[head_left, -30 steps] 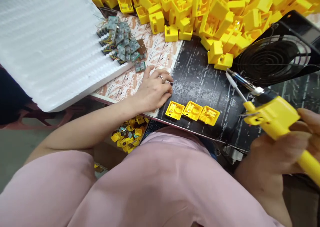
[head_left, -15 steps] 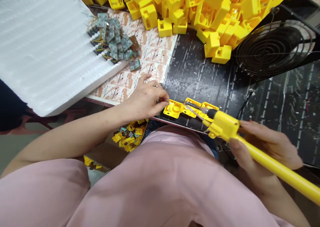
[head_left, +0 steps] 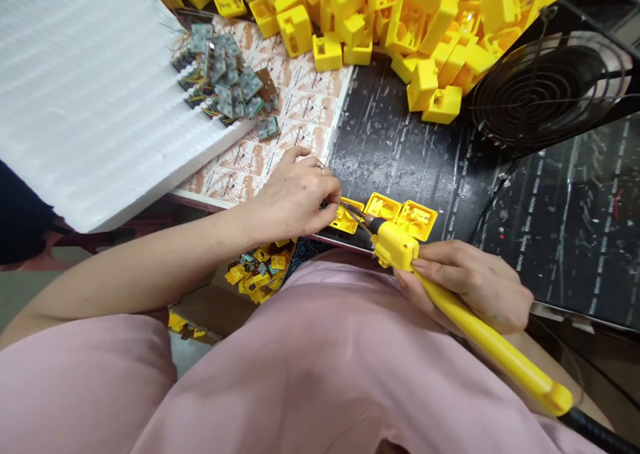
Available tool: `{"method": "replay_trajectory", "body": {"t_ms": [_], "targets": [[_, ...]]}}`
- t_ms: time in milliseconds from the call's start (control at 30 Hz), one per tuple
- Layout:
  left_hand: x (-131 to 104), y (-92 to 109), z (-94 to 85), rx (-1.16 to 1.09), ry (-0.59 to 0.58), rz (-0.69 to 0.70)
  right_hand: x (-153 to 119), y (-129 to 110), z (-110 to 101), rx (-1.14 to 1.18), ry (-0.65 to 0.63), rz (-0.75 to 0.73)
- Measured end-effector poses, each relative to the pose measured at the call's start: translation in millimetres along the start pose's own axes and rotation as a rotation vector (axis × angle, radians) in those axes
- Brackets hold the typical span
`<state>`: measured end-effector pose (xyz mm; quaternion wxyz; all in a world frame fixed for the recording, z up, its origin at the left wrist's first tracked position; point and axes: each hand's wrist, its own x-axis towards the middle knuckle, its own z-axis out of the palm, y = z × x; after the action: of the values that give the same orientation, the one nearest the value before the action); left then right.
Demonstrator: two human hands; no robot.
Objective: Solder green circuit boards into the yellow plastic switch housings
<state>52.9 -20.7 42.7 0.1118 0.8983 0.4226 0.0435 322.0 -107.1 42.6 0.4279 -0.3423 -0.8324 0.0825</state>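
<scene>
My right hand [head_left: 465, 281] is wrapped round a yellow soldering tool [head_left: 480, 331] whose metal tip reaches the leftmost yellow case part [head_left: 346, 217] at the bench edge. Beside that part, my left hand [head_left: 303, 197] has thumb and forefinger pinched together; what they hold is too small and hidden to name. Two more open yellow case parts, a middle one [head_left: 383, 205] and a right one [head_left: 417, 220], lie in a row to the right on the black bench top [head_left: 400, 147].
Small circuit boards [head_left: 230, 81] with wires lie at the edge of a white foam sheet [head_left: 100, 94]. Yellow housings [head_left: 350, 14] are heaped at the back. A black fan [head_left: 545, 87] stands back right. Below the bench, a box holds yellow pieces [head_left: 257, 274].
My right hand has moved left with the soldering tool, bringing its tip from the middle case part to the leftmost one. My left hand has barely shifted.
</scene>
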Motion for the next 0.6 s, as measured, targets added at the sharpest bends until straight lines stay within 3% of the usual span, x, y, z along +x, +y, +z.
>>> {"method": "replay_trajectory", "body": {"t_ms": [133,333,467,600], "targets": [[2.2,-0.1,1.6,0.009,0.017,0.019,2.4,-1.9,-1.5,-0.001,-0.048,-0.031],[3.2,-1.4,5.3,0.007,0.047,0.039,16.9,-6.5,-24.0,-0.058,-0.145,0.027],[4.6,-0.6,5.9,0.007,0.036,0.026,23.0,-5.7,-26.6,-0.104,-0.137,-0.011],[2.3,-0.2,1.8,-0.027,0.007,-0.013,14.0,-0.9,-22.1,-0.084,-0.089,0.041]]}}
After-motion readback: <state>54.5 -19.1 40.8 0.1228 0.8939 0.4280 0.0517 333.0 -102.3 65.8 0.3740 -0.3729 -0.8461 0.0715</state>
